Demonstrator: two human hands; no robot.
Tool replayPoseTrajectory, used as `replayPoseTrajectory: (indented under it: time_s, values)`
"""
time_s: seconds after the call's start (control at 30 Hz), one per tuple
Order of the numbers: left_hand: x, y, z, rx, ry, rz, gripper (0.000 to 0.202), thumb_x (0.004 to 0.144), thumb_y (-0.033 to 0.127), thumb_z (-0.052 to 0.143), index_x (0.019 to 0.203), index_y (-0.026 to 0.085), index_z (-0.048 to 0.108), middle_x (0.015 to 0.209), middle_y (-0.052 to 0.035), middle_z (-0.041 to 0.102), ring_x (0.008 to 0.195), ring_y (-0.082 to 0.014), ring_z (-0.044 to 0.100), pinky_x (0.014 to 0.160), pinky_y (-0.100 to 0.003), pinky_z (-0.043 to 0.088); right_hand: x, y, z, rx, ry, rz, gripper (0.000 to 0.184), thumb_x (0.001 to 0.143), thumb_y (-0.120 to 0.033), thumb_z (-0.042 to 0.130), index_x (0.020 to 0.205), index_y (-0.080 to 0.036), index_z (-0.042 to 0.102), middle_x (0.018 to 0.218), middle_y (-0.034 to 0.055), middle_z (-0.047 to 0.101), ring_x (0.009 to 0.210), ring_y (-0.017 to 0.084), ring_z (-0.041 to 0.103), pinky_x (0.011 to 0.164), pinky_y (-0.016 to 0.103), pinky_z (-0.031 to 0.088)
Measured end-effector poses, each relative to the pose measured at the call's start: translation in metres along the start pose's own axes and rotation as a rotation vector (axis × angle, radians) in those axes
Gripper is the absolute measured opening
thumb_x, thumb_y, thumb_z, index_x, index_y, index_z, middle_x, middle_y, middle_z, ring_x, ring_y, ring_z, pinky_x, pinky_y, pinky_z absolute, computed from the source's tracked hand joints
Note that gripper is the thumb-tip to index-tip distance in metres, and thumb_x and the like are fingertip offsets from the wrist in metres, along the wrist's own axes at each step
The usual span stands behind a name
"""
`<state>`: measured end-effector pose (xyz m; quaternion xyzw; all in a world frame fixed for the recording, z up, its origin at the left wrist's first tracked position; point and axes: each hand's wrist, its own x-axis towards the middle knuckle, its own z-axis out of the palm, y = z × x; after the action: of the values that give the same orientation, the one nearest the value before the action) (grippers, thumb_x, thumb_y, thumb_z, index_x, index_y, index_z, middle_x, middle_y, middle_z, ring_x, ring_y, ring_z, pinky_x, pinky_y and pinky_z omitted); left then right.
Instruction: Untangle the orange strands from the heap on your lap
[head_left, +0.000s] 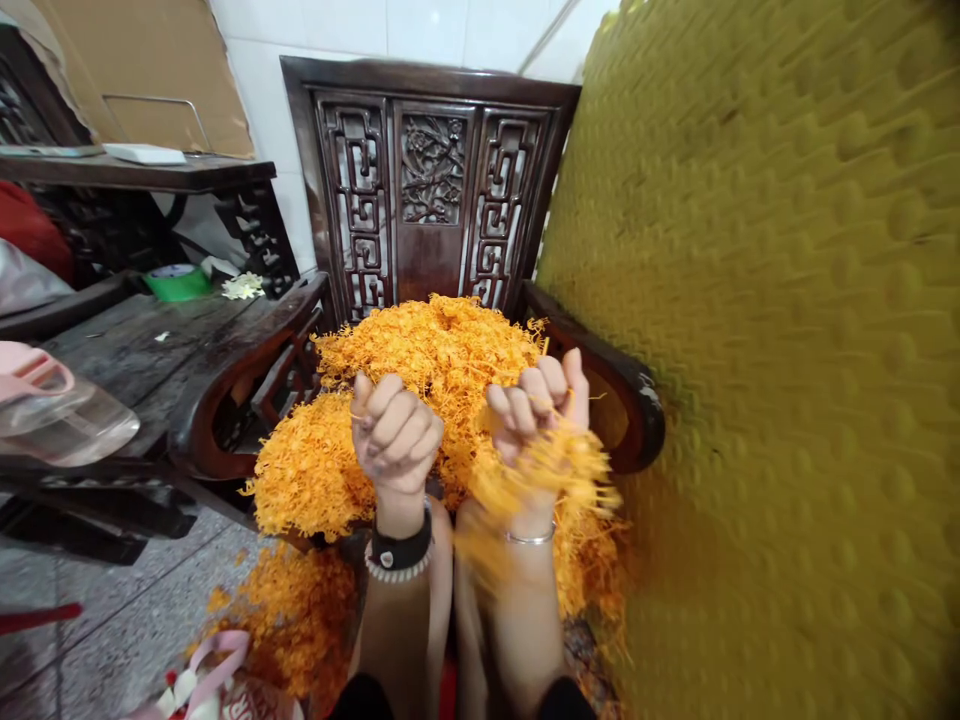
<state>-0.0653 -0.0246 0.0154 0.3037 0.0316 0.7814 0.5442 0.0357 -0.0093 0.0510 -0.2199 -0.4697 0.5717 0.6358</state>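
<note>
My left hand (397, 435) is a closed fist, raised in front of the orange heap; whatever its fingers hold, if anything, is hidden. Beside it, my right hand (536, 405) is also closed, thumb up. A bunch of orange stringy strands (570, 460) hangs from it across the wrist, smeared by motion. Behind both hands, a large heap of orange curly pieces (442, 345) with thin stems fills the seat of a dark carved wooden chair (431, 75). More of the orange pieces (307, 480) spill over the chair's front left, and others (300, 600) lie lower down.
A yellow textured mat (765, 300) stands like a wall close on the right. At left, a dark wooden bench (112, 330) bears green tape (178, 283) and a clear jug with a pink lid (67, 410). A bag with pink handles (221, 670) is at lower left.
</note>
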Motion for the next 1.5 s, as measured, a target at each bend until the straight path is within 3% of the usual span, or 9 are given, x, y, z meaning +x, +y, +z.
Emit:
replayPoseTrajectory:
  time_s: [0.1, 0.2, 0.4, 0.5, 0.63, 0.83, 1.1, 1.23, 1.5]
  values:
    - [0.001, 0.003, 0.0, 0.105, -0.18, -0.146, 0.028, 0.084, 0.034, 0.057, 0.063, 0.018, 0.048, 0.041, 0.0104, 0.026, 0.025, -0.0011, 0.014, 0.028, -0.015, 0.02, 0.001, 0.004, -0.002, -0.004, 0.1, -0.086, 0.042, 0.082, -0.054, 0.051, 0.058, -0.023, 0.034, 0.05, -0.0073, 0.03, 0.04, 0.009, 0.031, 0.041, 0.025, 0.035]
    - [0.001, 0.009, 0.002, 0.283, -0.141, -0.061, 0.01, 0.085, 0.026, 0.055, 0.082, 0.018, 0.061, 0.05, 0.007, 0.034, 0.036, -0.0034, 0.03, 0.039, -0.016, 0.03, 0.0, 0.006, -0.005, -0.018, 0.186, -0.144, 0.039, 0.082, -0.045, 0.055, 0.059, -0.023, 0.033, 0.052, -0.008, 0.027, 0.04, 0.008, 0.025, 0.041, 0.025, 0.031]
    - [-0.019, 0.031, 0.006, 0.775, 0.056, 0.38, 0.042, 0.083, 0.055, 0.049, 0.063, 0.019, 0.06, 0.058, 0.0001, 0.047, 0.053, -0.0108, 0.042, 0.047, -0.024, 0.032, 0.0, 0.003, -0.013, -0.215, 0.276, -0.2, 0.037, 0.077, -0.032, 0.066, 0.056, -0.021, 0.037, 0.05, -0.0071, 0.041, 0.045, 0.006, 0.037, 0.047, 0.023, 0.031]
    - [-0.027, 0.037, 0.01, 1.158, -0.082, 0.327, 0.026, 0.071, 0.047, 0.068, 0.079, 0.022, 0.067, 0.062, 0.0008, 0.052, 0.055, -0.0123, 0.041, 0.05, -0.026, 0.032, -0.001, 0.001, -0.013, -0.285, 0.284, -0.216, 0.035, 0.08, -0.034, 0.063, 0.057, -0.021, 0.04, 0.05, -0.007, 0.043, 0.045, 0.006, 0.043, 0.05, 0.022, 0.036]
    - [-0.017, 0.028, 0.01, 1.438, -0.201, 0.242, 0.061, 0.062, 0.031, 0.078, 0.119, 0.025, 0.059, 0.079, -0.0006, 0.062, 0.061, -0.0142, 0.045, 0.058, -0.027, 0.037, -0.008, -0.003, -0.011, -0.238, 0.177, -0.074, 0.027, 0.085, -0.042, 0.054, 0.067, -0.022, 0.05, 0.054, -0.0044, 0.053, 0.053, 0.009, 0.053, 0.054, 0.022, 0.041]
    - [-0.005, 0.02, -0.003, 1.356, -0.154, 0.16, 0.016, 0.079, 0.029, 0.064, 0.09, 0.019, 0.066, 0.088, -0.0042, 0.066, 0.078, -0.0169, 0.058, 0.071, -0.027, 0.043, -0.01, -0.008, -0.016, -0.257, -0.054, -0.026, 0.03, 0.089, -0.038, 0.047, 0.07, -0.02, 0.062, 0.071, 0.0004, 0.063, 0.07, 0.011, 0.06, 0.075, 0.026, 0.047]
    - [-0.001, 0.018, -0.005, 1.117, -0.039, -0.014, 0.028, 0.076, 0.035, 0.066, 0.099, 0.02, 0.063, 0.077, -0.0018, 0.057, 0.074, -0.0154, 0.054, 0.06, -0.023, 0.041, -0.009, -0.009, -0.024, -0.301, -0.164, 0.029, 0.023, 0.084, -0.034, 0.056, 0.069, -0.019, 0.064, 0.072, 0.0002, 0.062, 0.06, 0.008, 0.053, 0.056, 0.021, 0.044]
    - [0.0, 0.014, 0.001, 1.047, 0.13, 0.157, 0.057, 0.061, 0.028, 0.08, 0.111, 0.025, 0.052, 0.08, 0.0015, 0.05, 0.066, -0.0112, 0.046, 0.059, -0.022, 0.039, -0.008, -0.006, -0.02, -0.232, -0.034, 0.022, 0.024, 0.084, -0.033, 0.057, 0.064, -0.02, 0.056, 0.053, -0.0047, 0.051, 0.042, 0.005, 0.042, 0.041, 0.021, 0.033]
    - [-0.009, 0.012, 0.014, 0.91, 0.495, 0.549, 0.023, 0.088, 0.041, 0.048, 0.079, 0.019, 0.053, 0.074, 0.001, 0.044, 0.064, -0.011, 0.04, 0.061, -0.023, 0.034, -0.014, 0.005, 0.008, -0.125, 0.123, -0.101, 0.026, 0.086, -0.041, 0.051, 0.067, -0.023, 0.048, 0.05, -0.0072, 0.036, 0.04, 0.006, 0.027, 0.039, 0.023, 0.027]
